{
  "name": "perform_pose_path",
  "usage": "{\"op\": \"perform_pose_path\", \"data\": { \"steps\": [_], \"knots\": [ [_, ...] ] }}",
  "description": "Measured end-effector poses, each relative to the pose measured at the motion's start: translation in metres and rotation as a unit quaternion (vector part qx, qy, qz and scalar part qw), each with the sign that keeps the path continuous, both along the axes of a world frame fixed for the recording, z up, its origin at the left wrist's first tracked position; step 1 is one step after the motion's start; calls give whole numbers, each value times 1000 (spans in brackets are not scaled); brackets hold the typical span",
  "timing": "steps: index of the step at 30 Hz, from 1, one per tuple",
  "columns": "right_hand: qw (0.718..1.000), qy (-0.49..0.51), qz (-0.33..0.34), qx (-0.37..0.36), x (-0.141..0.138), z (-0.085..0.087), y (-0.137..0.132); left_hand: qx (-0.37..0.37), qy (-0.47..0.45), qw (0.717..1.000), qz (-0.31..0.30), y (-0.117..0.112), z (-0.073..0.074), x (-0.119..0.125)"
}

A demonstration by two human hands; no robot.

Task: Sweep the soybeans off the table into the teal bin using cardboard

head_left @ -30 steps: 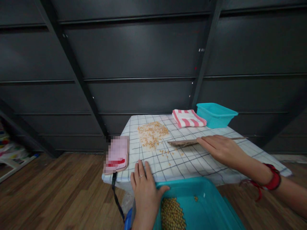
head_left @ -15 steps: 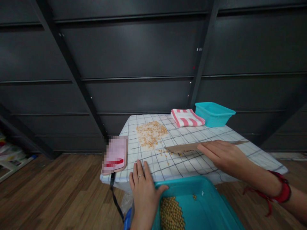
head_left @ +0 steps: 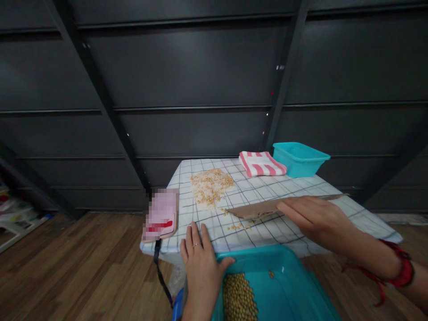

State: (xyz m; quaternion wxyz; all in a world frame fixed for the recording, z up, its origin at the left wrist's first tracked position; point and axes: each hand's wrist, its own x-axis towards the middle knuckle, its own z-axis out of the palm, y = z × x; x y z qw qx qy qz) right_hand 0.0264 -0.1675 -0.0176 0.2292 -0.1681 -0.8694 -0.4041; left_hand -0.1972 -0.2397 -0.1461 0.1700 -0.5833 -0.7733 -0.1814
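A pile of yellow beans (head_left: 211, 185) lies on a small table with a checked cloth (head_left: 301, 191). My right hand (head_left: 316, 216) is closed on a long strip of brown cardboard (head_left: 257, 208) held on edge against the cloth, with a few loose beans (head_left: 238, 226) just in front of it. My left hand (head_left: 202, 262) rests on the table's near edge, its thumb hooked over the rim of a teal tub (head_left: 287, 272). That tub sits below the table edge and holds a heap of beans (head_left: 239, 298).
A folded red-and-white striped cloth (head_left: 261, 163) and a second teal tub (head_left: 300, 158) stand at the table's far right. A pink phone case (head_left: 161, 214) with a dark strap lies at the near left corner. Wooden floor surrounds the table; dark metal wall behind.
My right hand has drawn the cardboard strip toward me across the cloth, sweeping the loose beans nearer the front edge. My left hand has stayed on the tub's rim.
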Motion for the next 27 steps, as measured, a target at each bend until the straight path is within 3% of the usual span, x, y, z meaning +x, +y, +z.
{"op": "perform_pose_path", "data": {
  "steps": [15, 22, 27],
  "knots": [
    [994, 21, 23, -102, 3, 1, -13, -3, -9, 1000, 1, -1, -1, 0],
    [1000, 7, 21, -21, -14, 1, -2, -4, -16, 1000, 2, -1, -1, -1],
    [999, -6, 39, -27, -20, 4, -1, -7, -8, 1000, 1, -1, 0, -1]
  ]
}}
